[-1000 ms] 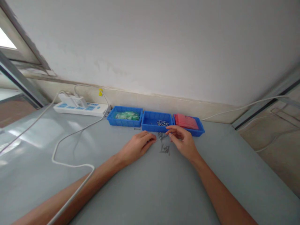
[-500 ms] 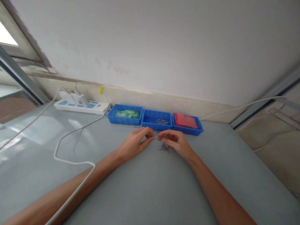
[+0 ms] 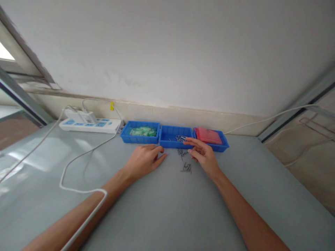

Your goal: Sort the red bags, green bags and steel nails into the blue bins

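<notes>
My left hand (image 3: 145,160) rests on the grey table, its thumb and forefinger apart with nothing visible between them. My right hand (image 3: 204,156) reaches to the front of the middle blue bin (image 3: 171,143), fingers stretched out and thumb apart. Inside that bin are several thin metal pieces (image 3: 180,138), like screws or nails, near my right fingertips. On the table, one small pile of similar pieces (image 3: 181,153) lies just in front of the bin, and another pile (image 3: 187,169) sits closer to me.
To the left stands a blue bin (image 3: 140,140) with green-and-white packets (image 3: 143,131). A right-hand blue bin (image 3: 222,147) holds red packets (image 3: 208,135). A white power strip (image 3: 89,126) lies farther left, its white cable (image 3: 78,190) crossing over my left forearm.
My hands have moved apart. The thin metal piece between their fingertips no longer shows there. My right hand has moved toward the middle bin, uncovering both piles on the table.
</notes>
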`<state>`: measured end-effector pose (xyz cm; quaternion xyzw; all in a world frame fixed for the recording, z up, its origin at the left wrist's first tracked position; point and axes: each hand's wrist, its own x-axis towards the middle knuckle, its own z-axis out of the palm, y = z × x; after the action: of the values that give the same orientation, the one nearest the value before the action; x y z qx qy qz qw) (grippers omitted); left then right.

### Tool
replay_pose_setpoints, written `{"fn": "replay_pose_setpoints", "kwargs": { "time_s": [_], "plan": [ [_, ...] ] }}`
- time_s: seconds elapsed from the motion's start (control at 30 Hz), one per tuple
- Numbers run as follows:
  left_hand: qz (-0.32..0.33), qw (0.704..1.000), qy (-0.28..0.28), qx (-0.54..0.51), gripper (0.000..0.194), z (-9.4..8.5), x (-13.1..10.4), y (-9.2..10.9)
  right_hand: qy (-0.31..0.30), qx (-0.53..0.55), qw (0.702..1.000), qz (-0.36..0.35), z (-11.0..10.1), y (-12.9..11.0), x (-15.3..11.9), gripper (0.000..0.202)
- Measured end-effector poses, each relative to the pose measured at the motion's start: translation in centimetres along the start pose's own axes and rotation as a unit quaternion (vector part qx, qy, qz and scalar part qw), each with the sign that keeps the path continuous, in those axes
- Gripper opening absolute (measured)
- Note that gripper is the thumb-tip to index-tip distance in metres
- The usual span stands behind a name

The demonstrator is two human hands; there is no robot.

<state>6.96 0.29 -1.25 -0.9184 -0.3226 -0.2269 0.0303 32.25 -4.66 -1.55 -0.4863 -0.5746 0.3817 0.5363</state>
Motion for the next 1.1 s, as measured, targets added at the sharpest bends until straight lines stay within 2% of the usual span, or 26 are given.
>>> {"fn": "replay_pose_setpoints", "kwargs": {
  "time_s": [0.13, 0.33, 0.47, 0.6, 0.67, 0.77, 0.9, 0.97, 1.1],
  "plan": [
    [-0.062, 0.994, -0.066, 0.055, 0.034, -0.8, 0.0, -1.2, 0.005, -0.044, 0.999, -0.015, 0.2, 0.6, -0.2, 0.058],
    [-0.120, 0.975, -0.143, 0.123, 0.031, -2.3, 0.2, -2.2, 0.006, -0.065, 0.997, -0.034, 0.4, 0.9, -0.6, 0.050],
    [-0.142, 0.963, -0.176, 0.145, 0.027, -2.3, 0.2, -2.2, 0.002, -0.059, 0.998, -0.032, 0.2, 1.0, -0.6, 0.046],
    [-0.134, 0.971, -0.158, 0.122, 0.022, -1.7, -0.1, -2.5, -0.001, -0.044, 0.999, -0.020, 0.2, 0.8, -0.6, 0.043],
    [-0.107, 0.979, -0.145, 0.095, 0.020, -1.6, -0.2, -2.8, -0.001, -0.040, 0.999, -0.021, 0.3, 0.8, -0.6, 0.041],
    [-0.045, 0.990, -0.133, 0.011, 0.019, -1.8, -0.4, -2.9, 0.004, -0.043, 0.999, -0.030, 0.3, 0.6, -0.7, 0.037],
    [0.008, 0.982, -0.148, -0.116, 0.015, -2.0, -0.2, -2.0, 0.007, -0.057, 0.997, -0.042, 0.4, 0.4, -1.0, 0.033],
    [0.005, 0.979, -0.126, -0.159, 0.016, -1.9, 0.0, -1.3, -0.014, -0.069, 0.997, -0.034, 0.4, 0.2, -1.1, 0.033],
    [0.000, 0.974, -0.071, -0.215, 0.019, -1.9, 0.4, 0.1, -0.105, -0.069, 0.992, -0.004, 0.5, 0.0, -1.3, 0.025]
  ]
}}
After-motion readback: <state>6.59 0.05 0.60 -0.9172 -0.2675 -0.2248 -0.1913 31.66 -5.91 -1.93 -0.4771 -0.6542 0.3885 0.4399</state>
